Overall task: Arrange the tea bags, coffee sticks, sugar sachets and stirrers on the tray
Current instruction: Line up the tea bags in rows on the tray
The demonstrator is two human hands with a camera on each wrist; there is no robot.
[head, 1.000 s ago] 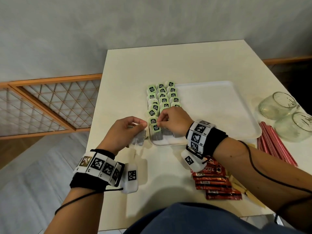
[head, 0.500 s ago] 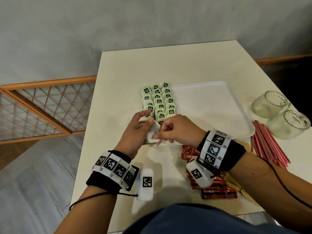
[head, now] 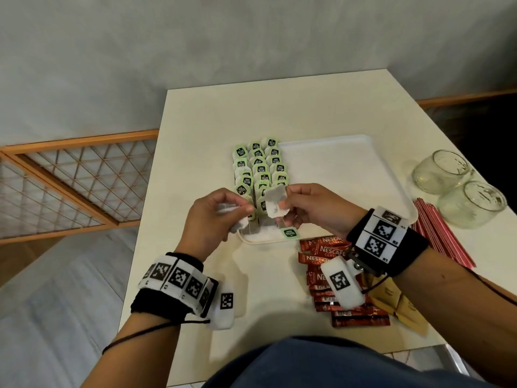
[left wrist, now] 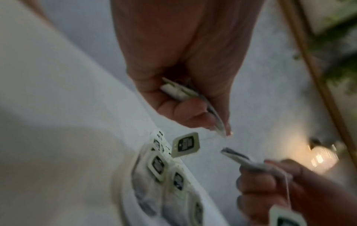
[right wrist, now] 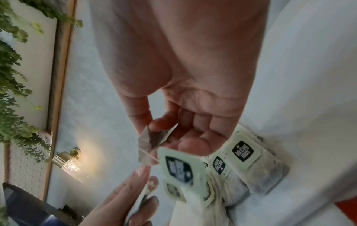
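- The right hand (head: 313,208) is raised over the near edge of the tray (head: 363,175), thumb and forefinger pinching one tea bag (head: 275,203); its green tag (head: 290,233) dangles on a string just above the tray's near rim.
- The left hand (head: 212,219) is up beside it, fingers curled round a few more bags (head: 235,217); the two hands are close but not touching.
- Rows of tea bags (head: 260,169) with green tags fill the left part of the tray, overlapping.
- The rest of the tray is bare white.
- On the worktop (head: 279,113), the coffee sticks (head: 344,298) lie near the person, partly under the right wrist.
- Brown sachets (head: 397,306) sit just right of them.
- Red stirrers (head: 439,233) lie right of the tray, beside two glass jars (head: 458,191).
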